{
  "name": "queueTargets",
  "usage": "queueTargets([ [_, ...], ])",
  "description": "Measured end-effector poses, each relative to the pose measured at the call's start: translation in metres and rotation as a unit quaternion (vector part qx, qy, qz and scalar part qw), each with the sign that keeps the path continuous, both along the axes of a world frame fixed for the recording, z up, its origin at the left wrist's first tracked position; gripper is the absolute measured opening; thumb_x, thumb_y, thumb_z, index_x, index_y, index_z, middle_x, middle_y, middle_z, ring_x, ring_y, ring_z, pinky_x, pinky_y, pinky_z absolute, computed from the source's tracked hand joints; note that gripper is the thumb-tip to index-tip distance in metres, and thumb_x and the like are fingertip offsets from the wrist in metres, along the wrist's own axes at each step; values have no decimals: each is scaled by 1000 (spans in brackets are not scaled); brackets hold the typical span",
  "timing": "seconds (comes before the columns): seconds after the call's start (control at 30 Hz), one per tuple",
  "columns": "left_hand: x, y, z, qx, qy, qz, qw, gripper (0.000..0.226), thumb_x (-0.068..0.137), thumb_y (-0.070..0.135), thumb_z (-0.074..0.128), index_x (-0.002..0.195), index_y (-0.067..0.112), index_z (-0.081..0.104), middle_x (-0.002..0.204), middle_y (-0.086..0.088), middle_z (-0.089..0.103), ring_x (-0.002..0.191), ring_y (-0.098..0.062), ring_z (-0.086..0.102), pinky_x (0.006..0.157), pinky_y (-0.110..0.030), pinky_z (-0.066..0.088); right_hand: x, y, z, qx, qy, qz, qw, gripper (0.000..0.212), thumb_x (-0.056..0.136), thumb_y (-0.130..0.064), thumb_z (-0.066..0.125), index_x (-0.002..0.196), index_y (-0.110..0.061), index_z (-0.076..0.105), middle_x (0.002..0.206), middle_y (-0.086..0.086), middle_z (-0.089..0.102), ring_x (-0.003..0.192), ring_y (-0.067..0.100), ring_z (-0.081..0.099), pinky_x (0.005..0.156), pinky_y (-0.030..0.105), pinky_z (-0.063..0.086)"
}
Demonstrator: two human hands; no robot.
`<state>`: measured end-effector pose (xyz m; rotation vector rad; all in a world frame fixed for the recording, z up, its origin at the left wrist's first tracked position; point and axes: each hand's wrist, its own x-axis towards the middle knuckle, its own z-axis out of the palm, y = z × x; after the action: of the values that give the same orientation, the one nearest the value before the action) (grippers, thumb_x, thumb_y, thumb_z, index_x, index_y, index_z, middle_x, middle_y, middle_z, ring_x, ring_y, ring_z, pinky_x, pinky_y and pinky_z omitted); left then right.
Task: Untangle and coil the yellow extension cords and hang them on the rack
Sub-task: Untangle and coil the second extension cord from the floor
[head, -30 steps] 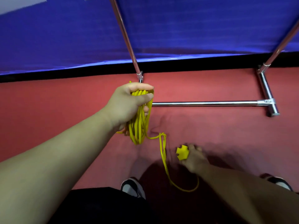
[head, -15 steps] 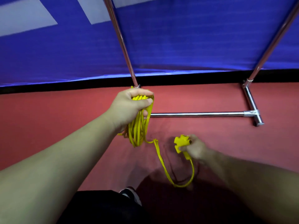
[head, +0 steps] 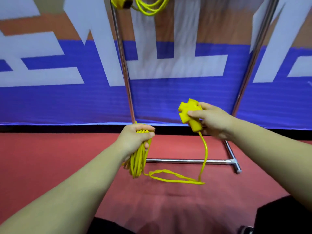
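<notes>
Gripping the coiled yellow cord in the curled left hand, low before the rack; pinching the yellow socket block in the right hand, forearm stretched forward. Lifted now well above the red floor, not close over it as half a second ago.
</notes>
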<state>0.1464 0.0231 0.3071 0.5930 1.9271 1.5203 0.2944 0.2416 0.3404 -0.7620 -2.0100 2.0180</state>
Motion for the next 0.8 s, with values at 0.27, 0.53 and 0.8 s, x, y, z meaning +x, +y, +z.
queueTargets([
  [0.27,16,-2,22,54,8,-20,998,16,90,11,72,104,16,76,66,-15,60,49,-22,55,56,-33,52,21,-19,29,-12,57,-13,998,28,95,-10,61,117,-27,64,102,2,75,84,16,71,76,40,55],
  [0.53,25,0,38,101,16,1,995,16,93,11,69,106,17,76,62,-15,57,50,-26,55,60,-40,53,23,-16,32,164,69,-14,984,42,80,-11,80,110,-34,63,90,7,71,82,29,68,81,47,56],
  [0.8,34,9,49,119,15,-11,993,37,76,28,82,112,23,75,69,-8,63,53,-23,55,60,-36,48,23,-28,37,253,104,30,961,50,74,-15,86,116,-38,70,114,-7,70,83,17,74,85,39,60],
])
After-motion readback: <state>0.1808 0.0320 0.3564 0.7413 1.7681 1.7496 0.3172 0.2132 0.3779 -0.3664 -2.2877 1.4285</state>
